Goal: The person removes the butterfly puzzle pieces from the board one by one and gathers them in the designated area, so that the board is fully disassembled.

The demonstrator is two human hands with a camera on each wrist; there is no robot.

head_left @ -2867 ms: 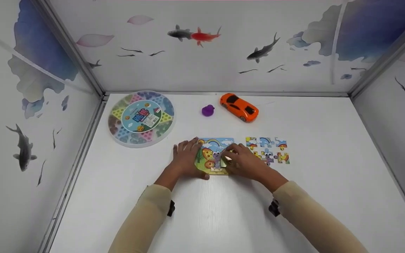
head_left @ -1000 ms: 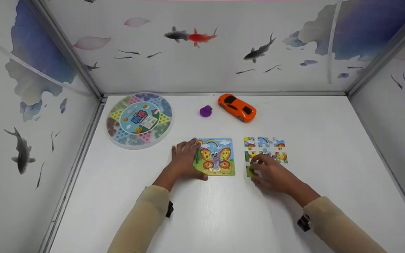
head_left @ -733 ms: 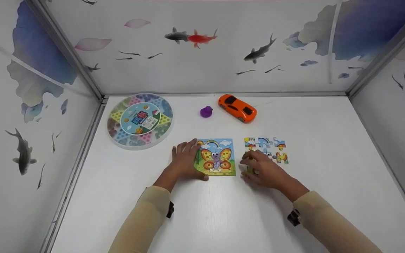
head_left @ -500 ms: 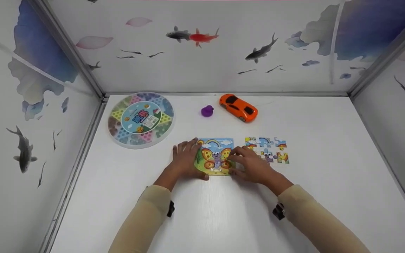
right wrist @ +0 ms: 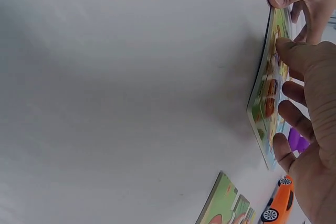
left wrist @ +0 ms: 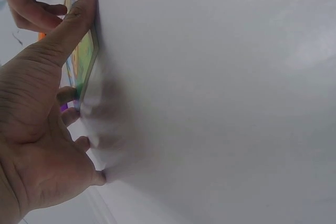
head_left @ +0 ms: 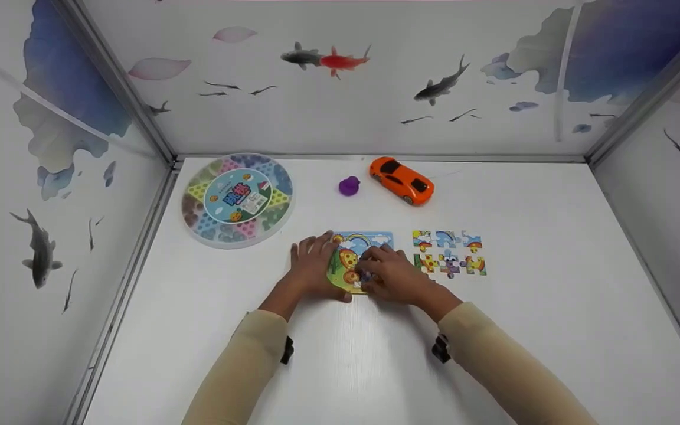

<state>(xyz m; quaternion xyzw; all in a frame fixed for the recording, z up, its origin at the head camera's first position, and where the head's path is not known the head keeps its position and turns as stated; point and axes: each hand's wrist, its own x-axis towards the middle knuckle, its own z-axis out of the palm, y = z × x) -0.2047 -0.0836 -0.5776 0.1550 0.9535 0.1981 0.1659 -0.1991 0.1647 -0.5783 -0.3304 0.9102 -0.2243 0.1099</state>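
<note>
A square butterfly jigsaw board (head_left: 349,245) lies flat on the white table. At its left side my left hand (head_left: 313,268) rests with spread fingers, the thumb along the near edge and the fingertips at the left edge and on the table. My right hand (head_left: 398,274) reaches over the board's lower right, fingers bent. In the right wrist view its thumb (right wrist: 289,48) touches the board's face, while the index fingertip is hidden; I cannot tell whether it pinches a jigsaw piece. Right of the board several loose jigsaw pieces (head_left: 449,264) lie in rows; a green piece (right wrist: 223,198) shows beside it.
A round game box (head_left: 198,221) stands at the back left. Behind the jigsaw board sit a small purple toy duck (head_left: 349,186) and an orange toy car (head_left: 396,180). Printed wall panels (head_left: 340,118) enclose the table at the back and sides.
My right hand set a green jigsaw piece down below the loose rows, then moved left, back over the lower part of the board. My left hand has stayed at the board's left side.
</note>
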